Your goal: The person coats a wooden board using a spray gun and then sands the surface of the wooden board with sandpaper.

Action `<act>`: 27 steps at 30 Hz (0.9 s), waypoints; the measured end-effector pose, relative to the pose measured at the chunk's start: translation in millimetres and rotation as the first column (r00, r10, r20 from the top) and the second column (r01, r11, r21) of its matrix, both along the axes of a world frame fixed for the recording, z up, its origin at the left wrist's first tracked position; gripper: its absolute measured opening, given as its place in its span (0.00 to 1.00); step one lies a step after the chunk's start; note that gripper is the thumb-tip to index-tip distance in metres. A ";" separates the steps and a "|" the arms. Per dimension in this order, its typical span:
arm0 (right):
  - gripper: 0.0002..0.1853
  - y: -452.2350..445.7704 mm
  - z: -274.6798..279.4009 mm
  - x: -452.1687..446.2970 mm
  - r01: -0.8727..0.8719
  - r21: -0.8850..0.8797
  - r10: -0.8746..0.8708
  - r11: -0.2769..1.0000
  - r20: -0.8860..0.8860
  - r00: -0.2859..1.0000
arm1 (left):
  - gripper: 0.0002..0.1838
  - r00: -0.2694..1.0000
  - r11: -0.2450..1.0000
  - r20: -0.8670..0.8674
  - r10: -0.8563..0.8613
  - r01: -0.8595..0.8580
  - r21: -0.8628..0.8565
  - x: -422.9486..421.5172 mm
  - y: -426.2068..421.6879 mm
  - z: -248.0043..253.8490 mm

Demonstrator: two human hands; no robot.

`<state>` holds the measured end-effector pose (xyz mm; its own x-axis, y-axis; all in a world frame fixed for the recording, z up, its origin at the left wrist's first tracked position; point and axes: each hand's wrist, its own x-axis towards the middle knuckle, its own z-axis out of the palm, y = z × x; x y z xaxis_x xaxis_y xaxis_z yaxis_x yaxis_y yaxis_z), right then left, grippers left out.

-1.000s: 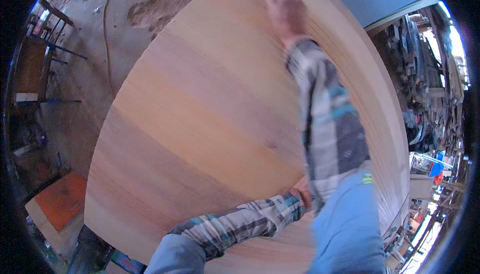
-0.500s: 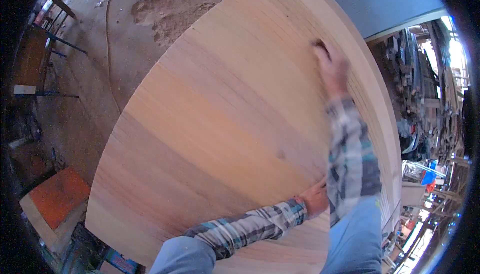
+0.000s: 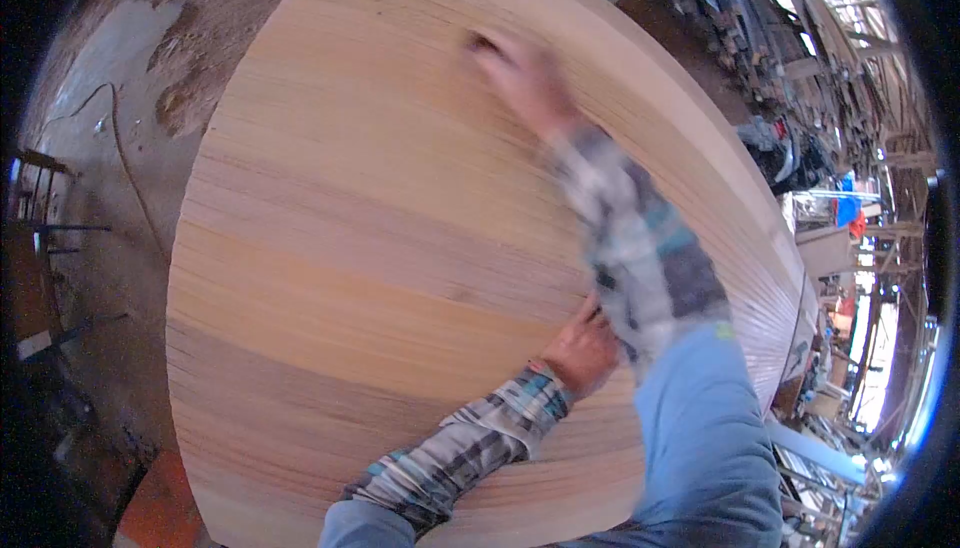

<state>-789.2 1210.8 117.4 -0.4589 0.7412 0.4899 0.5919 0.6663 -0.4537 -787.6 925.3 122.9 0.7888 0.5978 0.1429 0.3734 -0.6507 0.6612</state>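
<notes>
A large wooden panel [image 3: 350,278] of joined boards in pale, yellow and reddish-brown tones fills most of the view, with a curved outer edge. On its upper part, my right hand [image 3: 535,83] presses down, blurred by motion. Its fingers are closed around a small dark piece [image 3: 485,44], mostly hidden, whose kind I cannot make out. My left hand [image 3: 583,353] rests on the panel nearer to me with its fingers stretched out flat. The right sleeve partly covers those fingers.
Stacked timber [image 3: 715,8] stands beyond the panel at the upper right. A cord [image 3: 125,158] lies on the dirt floor [image 3: 140,38] at the left. An orange-topped item [image 3: 165,508] sits at the lower left, close to the panel's edge.
The view has turned and shifted, so the panel fills more of the left. My right hand appears further left and higher, still on the wood. The left hand stays on the panel.
</notes>
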 end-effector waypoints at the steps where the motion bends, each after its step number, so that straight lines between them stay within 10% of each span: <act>1: 0.14 -25.9 2.1 64.4 0.109 -0.023 -0.107 0.994 0.063 0.992 | 0.24 1.000 1.000 0.010 0.000 0.000 0.000 1.5 -0.1 -2.4; 6: 0.10 -149.4 19.5 355.5 0.746 -0.218 -0.675 0.629 0.323 0.664 | 0.24 0.985 0.996 0.151 0.077 -0.083 0.031 16.0 -13.0 -22.6; 8: 0.11 -154.2 27.6 382.1 0.735 -0.196 -0.704 0.650 0.210 0.678 | 0.24 0.982 0.995 0.168 0.085 -0.092 0.037 15.3 -9.3 -20.5; 14: 0.07 10.7 -33.7 46.3 0.113 0.338 -0.186 0.934 0.190 0.964 | 0.25 0.995 0.997 0.096 0.034 -0.040 0.061 9.2 -10.8 -15.8; 16: 0.05 24.1 -16.1 -27.2 0.130 0.249 -0.154 0.960 0.082 0.985 | 0.24 0.997 0.999 0.078 0.009 -0.012 0.037 5.4 -9.9 -12.4; 22: 0.09 -9.1 -20.5 108.6 0.104 0.329 -0.167 0.939 0.169 0.971 | 0.23 1.000 0.999 0.002 -0.030 0.030 -0.041 7.1 -0.7 -3.4; 23: 0.12 -32.6 -20.6 177.2 0.036 0.423 -0.223 0.906 0.402 0.888 | 0.23 1.000 0.999 0.018 -0.014 0.014 -0.032 6.9 -1.5 -4.0; 26: 0.16 -112.5 -10.7 343.8 0.724 -0.240 -0.704 0.646 0.177 0.687 | 0.24 0.997 1.000 0.068 0.029 -0.030 0.005 7.1 -4.2 -9.2; 27: 0.14 -129.0 8.4 376.5 0.702 -0.197 -0.674 0.684 0.196 0.712 | 0.24 0.996 0.999 0.085 0.034 -0.036 0.025 7.3 -5.3 -12.2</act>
